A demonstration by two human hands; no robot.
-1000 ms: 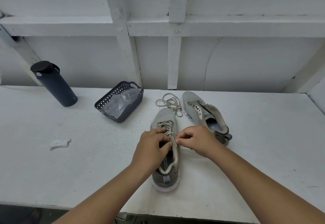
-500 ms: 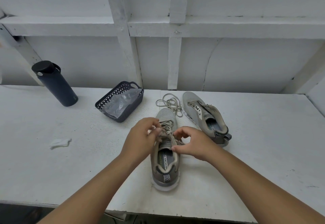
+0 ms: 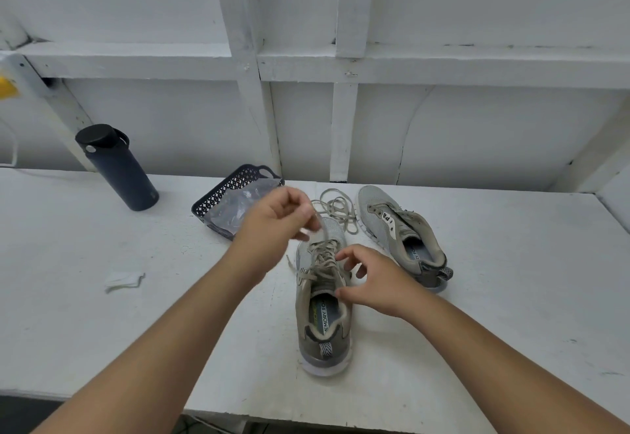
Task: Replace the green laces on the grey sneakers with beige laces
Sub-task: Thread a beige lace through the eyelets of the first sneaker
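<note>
Our left hand (image 3: 278, 218) has risen from the near sneaker (image 3: 322, 300), pinching its lace (image 3: 320, 225) to draw slack, while our right hand (image 3: 373, 283), loosely curled just beside, steadies the tongue.

Bright, even, diffuse light fills the scene, with no visible lamp and no harsh glare. The white wall (image 3: 477, 133) and white tabletop (image 3: 511, 280) reflect it softly, giving a cool, slightly grey cast. Shadows are faint and short: a soft one beneath the near sneaker (image 3: 324, 314), another under the forearms. The left hand (image 3: 276, 218) is smeared by motion blur, its fingers and the lace end it pulls nearly transparent. The right hand (image 3: 371, 280) is sharper, only slightly soft. Wide-angle distortion bends the wall beams outward and curves the tabletop edges near the frame borders. The dark bottle (image 3: 117, 169) leans with that distortion. The bottom left corner falls into dark shade.
</note>
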